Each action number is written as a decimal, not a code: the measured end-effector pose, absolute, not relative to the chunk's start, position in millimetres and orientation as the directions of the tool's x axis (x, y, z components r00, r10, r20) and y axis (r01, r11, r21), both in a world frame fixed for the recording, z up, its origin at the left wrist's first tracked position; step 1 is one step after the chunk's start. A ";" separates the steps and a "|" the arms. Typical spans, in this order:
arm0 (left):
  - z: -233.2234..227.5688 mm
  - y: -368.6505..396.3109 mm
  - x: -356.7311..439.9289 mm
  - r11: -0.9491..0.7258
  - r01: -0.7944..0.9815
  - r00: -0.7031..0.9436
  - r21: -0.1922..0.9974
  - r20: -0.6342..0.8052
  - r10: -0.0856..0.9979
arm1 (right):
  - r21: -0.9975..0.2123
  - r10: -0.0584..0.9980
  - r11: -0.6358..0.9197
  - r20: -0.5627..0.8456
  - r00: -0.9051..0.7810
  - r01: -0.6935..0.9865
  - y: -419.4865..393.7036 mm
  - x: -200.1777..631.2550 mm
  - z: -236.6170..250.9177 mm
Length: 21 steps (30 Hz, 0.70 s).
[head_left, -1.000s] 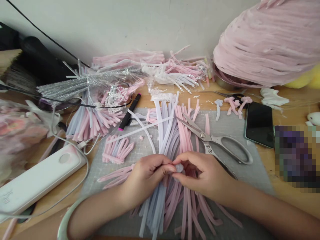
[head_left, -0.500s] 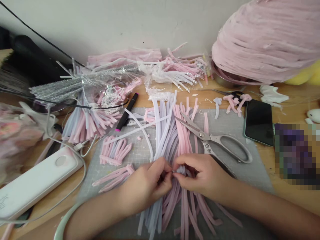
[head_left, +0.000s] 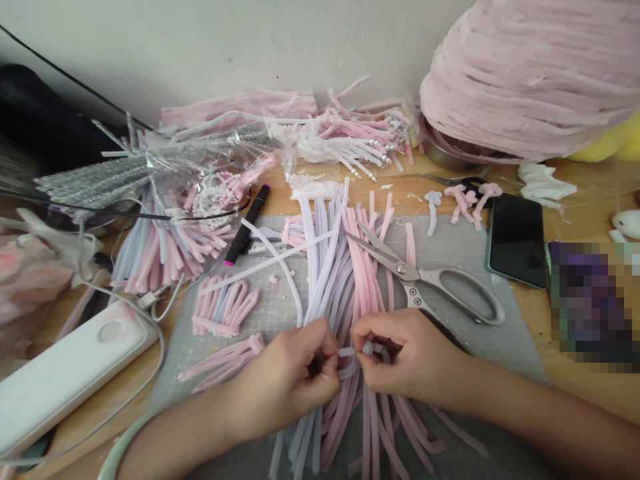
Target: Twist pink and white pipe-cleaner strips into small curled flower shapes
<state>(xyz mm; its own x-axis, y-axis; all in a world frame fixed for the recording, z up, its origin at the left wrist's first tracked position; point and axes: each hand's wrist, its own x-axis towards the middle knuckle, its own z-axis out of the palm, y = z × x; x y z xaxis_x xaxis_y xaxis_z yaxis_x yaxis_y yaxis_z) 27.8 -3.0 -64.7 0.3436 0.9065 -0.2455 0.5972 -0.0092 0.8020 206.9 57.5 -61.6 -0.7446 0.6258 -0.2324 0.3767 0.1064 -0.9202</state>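
Between my two hands is a pale blue pipe cleaner (head_left: 346,364), bent into a loop on the left and bunched up on the right. The fingers of my left hand (head_left: 305,363) pinch its looped end. My right hand (head_left: 403,353) pinches the bunched part between thumb and index finger. Beneath both hands lies a spread of loose pink pipe cleaners (head_left: 363,280) and pale blue pipe cleaners (head_left: 320,267). Large metal scissors (head_left: 407,270) rest on the pink ones, blades parted, just beyond my right hand.
A grey cutting mat (head_left: 450,260) covers the table's middle. Left are folded pipe-cleaner pieces (head_left: 227,307), a black marker (head_left: 249,223) and a white power bank (head_left: 75,380) with cables. Right are a phone (head_left: 516,240) and small twisted pieces (head_left: 463,203). A big pink bundle (head_left: 520,87) stands behind.
My hands have drawn slightly apart, and a loop of pale blue pipe cleaner now shows between them. The view has shifted a little; the scissors and loose strands lie as before.
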 end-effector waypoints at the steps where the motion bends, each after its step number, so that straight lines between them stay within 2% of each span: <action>1: -62.7 -2.6 28.6 -0.031 0.614 0.366 0.789 -0.250 0.896 | -0.924 0.609 0.094 -0.242 -0.755 0.372 58.3 207.1 -60.8; 6: -54.8 -1.0 31.7 -0.272 0.667 0.520 0.693 -0.171 0.837 | -0.930 0.586 0.121 -0.215 -0.781 0.347 59.0 209.2 -62.9; 12: -58.8 -0.4 31.3 -0.487 0.547 0.694 0.681 -0.044 0.719 | -0.945 0.555 0.166 -0.145 -0.819 0.280 48.3 208.7 -70.6; 15: -60.4 -2.0 32.6 -0.463 0.501 0.698 0.731 -0.026 0.715 | -0.968 0.518 0.048 -0.185 -0.835 0.244 44.6 206.8 -71.2; 19: -61.4 -4.8 32.8 -0.368 0.499 0.631 0.785 -0.038 0.775 | -0.933 0.459 -0.212 -0.359 -0.813 0.292 43.5 207.0 -72.2; 21: -62.8 -5.8 32.4 -0.345 0.511 0.600 0.787 -0.040 0.799 | -0.904 0.436 -0.289 -0.418 -0.797 0.316 43.8 208.1 -73.5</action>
<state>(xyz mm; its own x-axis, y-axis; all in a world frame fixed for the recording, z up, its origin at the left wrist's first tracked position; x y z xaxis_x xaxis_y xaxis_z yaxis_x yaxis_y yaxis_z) 32.4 -5.8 -62.8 0.5998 0.7992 -0.0396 0.5111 -0.3445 0.7875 208.1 43.8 -73.5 -0.7965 0.4365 -0.4184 0.3162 -0.2891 -0.9036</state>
